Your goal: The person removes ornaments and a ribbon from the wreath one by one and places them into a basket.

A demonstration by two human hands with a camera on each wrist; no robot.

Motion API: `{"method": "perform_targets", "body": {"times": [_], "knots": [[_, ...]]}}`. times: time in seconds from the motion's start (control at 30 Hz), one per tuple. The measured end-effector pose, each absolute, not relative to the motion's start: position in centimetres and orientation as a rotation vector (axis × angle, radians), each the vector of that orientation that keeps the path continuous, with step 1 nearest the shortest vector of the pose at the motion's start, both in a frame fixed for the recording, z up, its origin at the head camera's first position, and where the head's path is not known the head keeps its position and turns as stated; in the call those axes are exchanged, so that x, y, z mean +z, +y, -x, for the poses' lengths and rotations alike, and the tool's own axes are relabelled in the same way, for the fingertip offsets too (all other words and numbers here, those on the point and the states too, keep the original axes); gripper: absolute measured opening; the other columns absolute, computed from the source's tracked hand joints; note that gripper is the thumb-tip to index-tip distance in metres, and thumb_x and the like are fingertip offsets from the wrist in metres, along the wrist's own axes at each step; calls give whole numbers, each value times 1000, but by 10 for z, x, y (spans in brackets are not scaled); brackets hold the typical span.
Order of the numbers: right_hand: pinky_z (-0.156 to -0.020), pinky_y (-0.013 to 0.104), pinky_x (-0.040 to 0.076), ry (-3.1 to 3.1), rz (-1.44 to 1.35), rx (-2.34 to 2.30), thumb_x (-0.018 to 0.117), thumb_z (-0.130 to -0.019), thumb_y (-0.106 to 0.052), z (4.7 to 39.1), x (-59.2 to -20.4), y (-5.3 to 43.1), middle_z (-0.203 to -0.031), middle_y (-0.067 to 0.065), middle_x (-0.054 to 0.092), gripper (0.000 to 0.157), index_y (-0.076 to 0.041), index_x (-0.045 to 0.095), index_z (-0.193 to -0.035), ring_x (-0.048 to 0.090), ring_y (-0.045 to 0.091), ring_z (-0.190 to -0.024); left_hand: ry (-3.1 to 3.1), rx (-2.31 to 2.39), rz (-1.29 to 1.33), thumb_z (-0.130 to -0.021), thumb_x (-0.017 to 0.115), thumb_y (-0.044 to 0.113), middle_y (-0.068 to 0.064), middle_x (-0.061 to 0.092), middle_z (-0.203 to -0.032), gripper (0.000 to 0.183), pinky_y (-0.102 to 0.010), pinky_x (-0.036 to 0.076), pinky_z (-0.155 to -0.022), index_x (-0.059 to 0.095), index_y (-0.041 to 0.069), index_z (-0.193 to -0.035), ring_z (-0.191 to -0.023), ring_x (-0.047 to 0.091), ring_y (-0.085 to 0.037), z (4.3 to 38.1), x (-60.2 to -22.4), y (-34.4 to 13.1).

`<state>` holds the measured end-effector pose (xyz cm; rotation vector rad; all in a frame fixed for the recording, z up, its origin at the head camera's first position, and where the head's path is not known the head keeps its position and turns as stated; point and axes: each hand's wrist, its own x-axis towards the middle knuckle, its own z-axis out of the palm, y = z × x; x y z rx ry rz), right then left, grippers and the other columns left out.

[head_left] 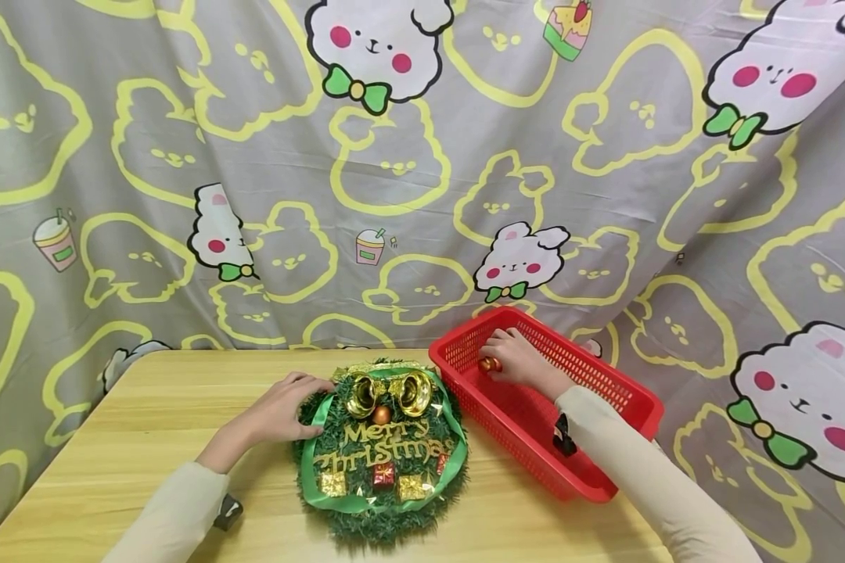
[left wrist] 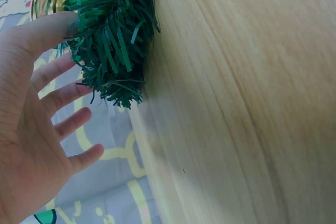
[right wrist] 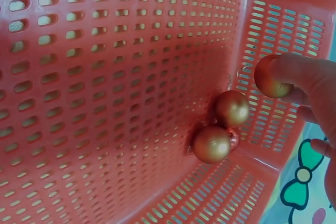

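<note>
A green tinsel Christmas wreath (head_left: 383, 525) lies on the table, trimmed with green ribbon, gold bells (head_left: 414, 393), small gift boxes and "Merry Christmas" lettering. One copper-coloured ball (head_left: 382, 415) sits just below the bells. My left hand (head_left: 282, 410) rests at the wreath's left edge, fingers spread and fairly straight; its thumb and first fingers touch the tinsel (left wrist: 113, 40). Inside the red basket (head_left: 528, 467), my right hand (head_left: 517, 358) pinches a copper-coloured Christmas ball (right wrist: 266, 80) between thumb and fingers. Two similar balls (right wrist: 232, 108) lie beneath it in the basket's corner.
The perforated basket stands right of the wreath, its near-left rim close to the tinsel. A small red shiny piece (right wrist: 233, 137) lies beside the loose balls. Behind the wooden table (head_left: 148, 422) hangs a grey patterned curtain (head_left: 267, 156).
</note>
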<state>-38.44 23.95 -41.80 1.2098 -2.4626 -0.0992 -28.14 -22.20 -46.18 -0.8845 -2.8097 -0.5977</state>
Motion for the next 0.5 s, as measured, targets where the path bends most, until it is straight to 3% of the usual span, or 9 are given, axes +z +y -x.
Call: {"method": "perform_targets", "body": {"times": [0.5], "knots": [[-81,45,47,-2488,-1180,-136,91,-71,-20,392,-433,236,-90,3,71,31,-13,74,-96,58,25,-92,-2828,-606,876,-78,87,26,-9,63,-135,66,-67,42,-106,60,12,-137,-129,51,-36,281,-460,-221]]}}
